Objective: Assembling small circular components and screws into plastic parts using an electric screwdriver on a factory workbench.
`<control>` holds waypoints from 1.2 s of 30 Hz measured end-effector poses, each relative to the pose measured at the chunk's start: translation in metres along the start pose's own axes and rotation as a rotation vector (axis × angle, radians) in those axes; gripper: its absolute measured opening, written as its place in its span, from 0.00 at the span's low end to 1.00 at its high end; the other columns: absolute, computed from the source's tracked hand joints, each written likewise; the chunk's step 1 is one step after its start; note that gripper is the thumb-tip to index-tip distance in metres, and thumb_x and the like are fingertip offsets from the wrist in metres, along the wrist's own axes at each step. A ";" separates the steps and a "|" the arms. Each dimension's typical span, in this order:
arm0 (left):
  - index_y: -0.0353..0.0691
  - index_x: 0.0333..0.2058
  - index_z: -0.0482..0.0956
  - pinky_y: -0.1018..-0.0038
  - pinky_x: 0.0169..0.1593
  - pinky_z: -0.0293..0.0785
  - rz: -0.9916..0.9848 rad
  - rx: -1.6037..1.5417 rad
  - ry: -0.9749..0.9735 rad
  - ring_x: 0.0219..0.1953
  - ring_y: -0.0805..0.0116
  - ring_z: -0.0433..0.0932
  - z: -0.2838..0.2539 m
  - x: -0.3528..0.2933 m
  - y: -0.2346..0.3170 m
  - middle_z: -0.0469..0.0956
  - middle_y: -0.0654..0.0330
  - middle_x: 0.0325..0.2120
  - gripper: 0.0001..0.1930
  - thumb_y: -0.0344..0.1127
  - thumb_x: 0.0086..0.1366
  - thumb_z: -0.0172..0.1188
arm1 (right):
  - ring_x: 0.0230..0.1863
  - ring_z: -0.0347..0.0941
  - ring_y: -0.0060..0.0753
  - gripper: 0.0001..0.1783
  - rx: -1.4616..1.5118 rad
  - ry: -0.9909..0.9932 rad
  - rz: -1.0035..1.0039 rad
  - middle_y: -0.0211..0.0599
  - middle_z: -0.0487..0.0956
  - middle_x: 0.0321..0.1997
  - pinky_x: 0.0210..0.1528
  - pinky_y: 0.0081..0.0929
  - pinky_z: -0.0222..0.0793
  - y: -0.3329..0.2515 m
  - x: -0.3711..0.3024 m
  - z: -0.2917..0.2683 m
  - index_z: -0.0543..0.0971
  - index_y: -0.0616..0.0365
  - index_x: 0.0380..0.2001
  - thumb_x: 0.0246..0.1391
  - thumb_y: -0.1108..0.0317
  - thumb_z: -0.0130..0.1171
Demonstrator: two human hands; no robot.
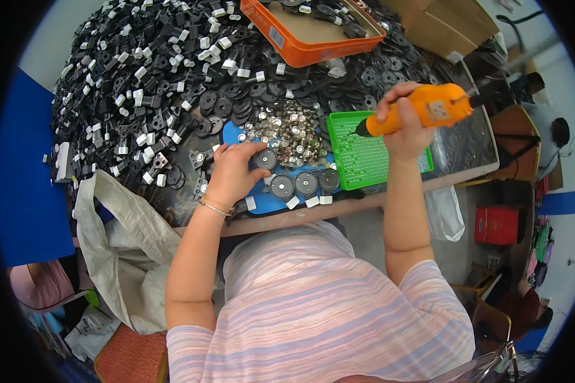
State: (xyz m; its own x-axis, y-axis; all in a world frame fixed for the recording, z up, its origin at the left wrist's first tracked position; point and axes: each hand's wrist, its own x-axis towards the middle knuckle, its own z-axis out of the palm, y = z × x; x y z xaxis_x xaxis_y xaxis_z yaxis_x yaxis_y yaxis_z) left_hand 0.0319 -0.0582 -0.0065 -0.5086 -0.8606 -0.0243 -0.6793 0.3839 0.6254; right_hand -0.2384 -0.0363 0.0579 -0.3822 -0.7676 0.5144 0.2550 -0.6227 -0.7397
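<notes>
My right hand [404,131] grips an orange power screwdriver [428,110], its dark tip pointing left over a shallow green tray [340,156]. Small bits too tiny to name dot the tray's floor. On a blue mat [262,201], the thumb and fingers of my left hand [235,167] close around a round black disc [265,159] with a metal centre. Beside it, nearer to me, sit three black wheel-like parts [306,183] in a row, with white tabs at their lower ends. Just beyond lies a heap of small shiny metal caps [292,131].
A large mound of black fittings with white ends [128,83] covers the table's left. Black discs [386,70] pile up at the back, below an orange bin [300,54]. A cardboard box [450,25] stands far right. A whitish sack [118,236] hangs at the near left edge.
</notes>
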 end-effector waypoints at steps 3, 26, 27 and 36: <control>0.44 0.45 0.77 0.58 0.60 0.54 0.009 -0.007 -0.003 0.46 0.60 0.74 0.000 0.001 -0.002 0.79 0.60 0.39 0.25 0.35 0.45 0.69 | 0.21 0.71 0.28 0.08 0.109 -0.102 -0.023 0.41 0.74 0.29 0.24 0.21 0.69 -0.013 0.001 0.020 0.71 0.65 0.34 0.49 0.79 0.55; 0.44 0.43 0.77 0.55 0.58 0.53 0.044 -0.075 0.028 0.44 0.57 0.74 0.004 0.001 -0.007 0.79 0.60 0.34 0.24 0.35 0.44 0.70 | 0.21 0.71 0.21 0.09 -0.064 -0.401 0.203 0.34 0.73 0.25 0.23 0.16 0.68 0.054 -0.028 0.124 0.72 0.65 0.31 0.44 0.81 0.58; 0.44 0.44 0.76 0.55 0.58 0.53 0.058 -0.085 0.044 0.44 0.57 0.74 0.005 0.001 -0.008 0.79 0.60 0.34 0.25 0.34 0.44 0.70 | 0.21 0.71 0.21 0.09 -0.064 -0.395 0.181 0.34 0.73 0.25 0.23 0.16 0.68 0.054 -0.029 0.123 0.72 0.65 0.31 0.44 0.81 0.58; 0.45 0.44 0.76 0.55 0.58 0.54 0.037 -0.059 0.050 0.43 0.57 0.74 0.000 0.000 -0.001 0.78 0.60 0.34 0.25 0.34 0.43 0.71 | 0.28 0.72 0.23 0.13 0.019 -0.522 0.165 0.36 0.74 0.30 0.28 0.17 0.69 0.057 -0.026 0.121 0.72 0.63 0.33 0.41 0.81 0.60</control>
State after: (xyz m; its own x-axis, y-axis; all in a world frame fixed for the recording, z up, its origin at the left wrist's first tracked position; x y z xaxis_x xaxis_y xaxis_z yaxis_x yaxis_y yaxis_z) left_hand 0.0323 -0.0584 -0.0073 -0.5045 -0.8626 0.0376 -0.6280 0.3964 0.6697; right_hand -0.1065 -0.0701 0.0541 0.1548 -0.8255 0.5427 0.2918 -0.4867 -0.8234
